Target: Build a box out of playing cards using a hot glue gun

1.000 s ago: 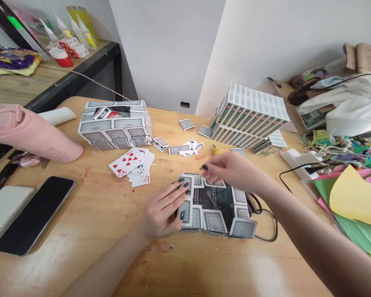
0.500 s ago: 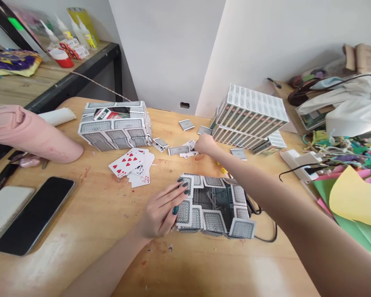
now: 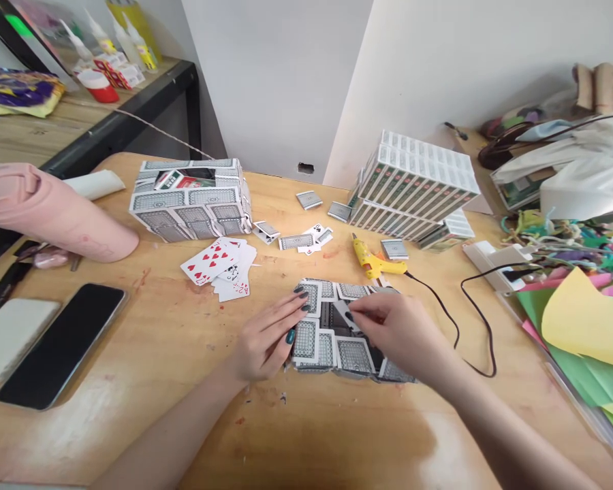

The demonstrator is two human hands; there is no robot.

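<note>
Back from the loose cards (image 3: 315,238) comes the right hand (image 3: 401,330), which half a second ago reaches out over them and now sits low above the card-covered box (image 3: 355,357), right at its dark top opening. That box lies directly in front of the person, patterned card backs overlapping around the gap. The right hand's thumb and forefinger are drawn together and look pinched on a pale card piece (image 3: 344,313) slanting into the opening, though the knuckles hide part of that grip. And the left hand (image 3: 265,333)? Flat along the box's left end, fingers close together and curved over the top edge, thumb lower down, clamped on nothing I can make out; it seems placed there to steady the box against the other hand's push. It holds the same spot as in the earlier frame. Just beyond, the yellow glue gun (image 3: 372,262) now shows whole, where the right forearm mostly covers it earlier; lying there, it looks kept within easy reach. Its cord (image 3: 442,309) has changed too, the loop that hugs the box earlier now spread farther right. Further out, the face-up cards (image 3: 212,262) stay fanned at left, in front of a second card-covered box (image 3: 191,218), while the stacked card packs (image 3: 413,173) stand at back right. Out at the far left lie the phone (image 3: 64,347) and the pink tumbler (image 3: 61,214).
</note>
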